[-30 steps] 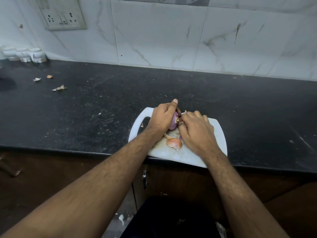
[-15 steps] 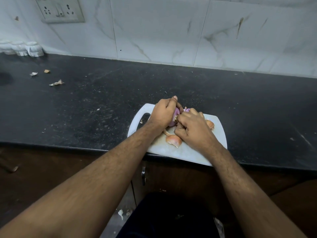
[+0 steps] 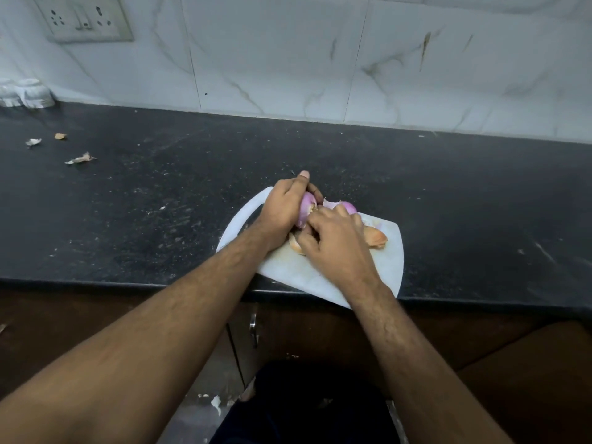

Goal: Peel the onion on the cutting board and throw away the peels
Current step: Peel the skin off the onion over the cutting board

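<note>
Left hand [image 3: 282, 216]: fingers curled round 1 purple onion [image 3: 306, 211], centre frame. Right hand [image 3: 336, 243]: fingertips pinching at that onion's end. 1 more purple piece [image 3: 347, 206] just right. Cutting board [image 3: 389, 267], white: 2 brown peels [image 3: 376, 240] on it. Black counter [image 3: 160, 193]: 3 scraps [image 3: 80, 158] upper left.
</note>
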